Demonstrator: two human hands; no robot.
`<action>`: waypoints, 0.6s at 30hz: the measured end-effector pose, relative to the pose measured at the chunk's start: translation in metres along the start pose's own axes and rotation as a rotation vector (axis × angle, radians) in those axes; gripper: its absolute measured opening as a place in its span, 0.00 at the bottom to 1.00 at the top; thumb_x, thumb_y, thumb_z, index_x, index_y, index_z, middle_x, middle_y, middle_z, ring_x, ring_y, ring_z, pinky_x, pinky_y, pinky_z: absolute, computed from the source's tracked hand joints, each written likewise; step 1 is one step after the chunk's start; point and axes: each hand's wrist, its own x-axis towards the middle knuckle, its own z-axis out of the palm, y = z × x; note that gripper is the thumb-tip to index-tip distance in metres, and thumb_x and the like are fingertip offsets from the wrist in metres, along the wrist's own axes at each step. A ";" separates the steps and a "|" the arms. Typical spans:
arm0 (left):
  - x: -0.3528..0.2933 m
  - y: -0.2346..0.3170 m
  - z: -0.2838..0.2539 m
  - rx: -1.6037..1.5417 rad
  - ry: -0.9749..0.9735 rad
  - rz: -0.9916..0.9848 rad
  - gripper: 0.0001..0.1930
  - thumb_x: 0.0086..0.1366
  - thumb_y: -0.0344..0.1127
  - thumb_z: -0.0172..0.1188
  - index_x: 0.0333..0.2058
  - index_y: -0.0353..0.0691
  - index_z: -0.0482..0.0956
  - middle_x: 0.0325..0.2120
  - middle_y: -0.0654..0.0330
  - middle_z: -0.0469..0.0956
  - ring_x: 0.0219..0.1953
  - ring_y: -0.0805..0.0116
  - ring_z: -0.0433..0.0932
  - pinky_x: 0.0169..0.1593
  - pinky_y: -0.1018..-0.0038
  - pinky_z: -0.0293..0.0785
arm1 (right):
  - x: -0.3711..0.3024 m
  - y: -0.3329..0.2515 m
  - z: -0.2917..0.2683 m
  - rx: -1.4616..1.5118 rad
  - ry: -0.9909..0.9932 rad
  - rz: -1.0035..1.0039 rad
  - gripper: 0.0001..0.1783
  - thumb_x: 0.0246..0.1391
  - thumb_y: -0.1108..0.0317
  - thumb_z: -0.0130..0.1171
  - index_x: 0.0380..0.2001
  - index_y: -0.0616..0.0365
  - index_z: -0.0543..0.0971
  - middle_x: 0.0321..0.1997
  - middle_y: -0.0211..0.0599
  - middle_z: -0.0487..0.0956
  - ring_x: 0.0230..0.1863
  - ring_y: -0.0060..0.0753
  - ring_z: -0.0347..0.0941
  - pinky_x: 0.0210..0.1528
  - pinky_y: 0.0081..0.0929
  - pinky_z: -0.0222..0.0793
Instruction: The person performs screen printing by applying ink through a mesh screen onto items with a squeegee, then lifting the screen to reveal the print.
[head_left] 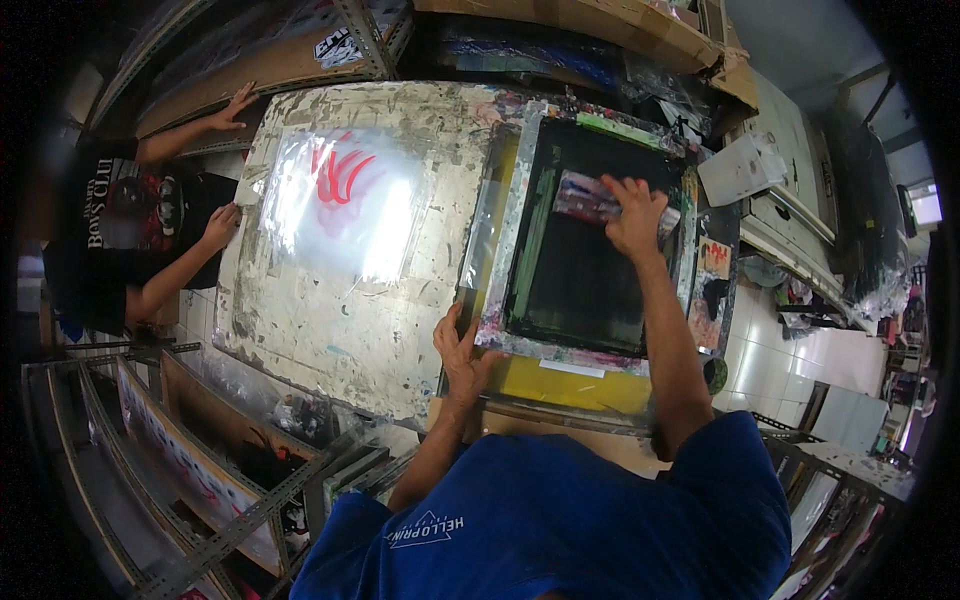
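On the right half of the worktable lies a screen printing frame (515, 215) with dark mesh and paint-stained edges. My right hand (635, 215) is closed on a squeegee (583, 197), a wide, ink-smeared bar lying across the upper part of the mesh. The squeegee's lower edge is hidden. At the frame's near left corner is my left hand (465, 352), fingers stretched out and thumb apart, touching the corner. Under the frame a yellow sheet (530, 385) shows along the near and left sides.
Left of the frame, a clear plastic sheet (345, 205) with red strokes lies on the scuffed worktable (340, 330). Another person (140, 220) stands at the table's left end, one hand at its edge. A translucent container (742, 168) stands beyond the frame's right. Metal racks (200, 470) flank me.
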 end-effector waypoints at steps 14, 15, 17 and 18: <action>-0.006 0.000 -0.003 -0.064 -0.020 -0.038 0.37 0.43 0.40 0.73 0.55 0.35 0.74 0.57 0.47 0.67 0.58 0.47 0.62 0.62 0.55 0.56 | 0.121 0.055 -0.003 0.234 -0.046 0.074 0.27 0.41 0.74 0.62 0.50 0.49 0.80 0.50 0.44 0.80 0.52 0.53 0.75 0.57 0.37 0.67; -0.007 0.004 -0.005 -0.081 -0.036 -0.069 0.37 0.45 0.39 0.72 0.56 0.35 0.73 0.57 0.48 0.67 0.57 0.47 0.63 0.62 0.57 0.55 | 0.116 0.047 -0.014 0.279 -0.066 0.137 0.27 0.41 0.74 0.63 0.50 0.50 0.80 0.50 0.46 0.81 0.51 0.52 0.76 0.57 0.34 0.68; -0.009 -0.003 0.001 -0.109 -0.002 -0.058 0.36 0.46 0.40 0.72 0.55 0.34 0.73 0.54 0.47 0.69 0.55 0.49 0.64 0.61 0.58 0.56 | 0.102 0.041 -0.029 0.330 -0.067 0.193 0.29 0.42 0.73 0.64 0.52 0.49 0.79 0.53 0.48 0.79 0.54 0.51 0.75 0.55 0.35 0.69; -0.011 -0.005 0.004 -0.126 0.013 -0.050 0.35 0.46 0.40 0.72 0.54 0.33 0.74 0.52 0.47 0.70 0.54 0.49 0.64 0.61 0.59 0.56 | 0.091 0.040 -0.037 0.353 -0.065 0.222 0.29 0.42 0.72 0.65 0.53 0.49 0.79 0.54 0.48 0.78 0.55 0.50 0.74 0.54 0.35 0.69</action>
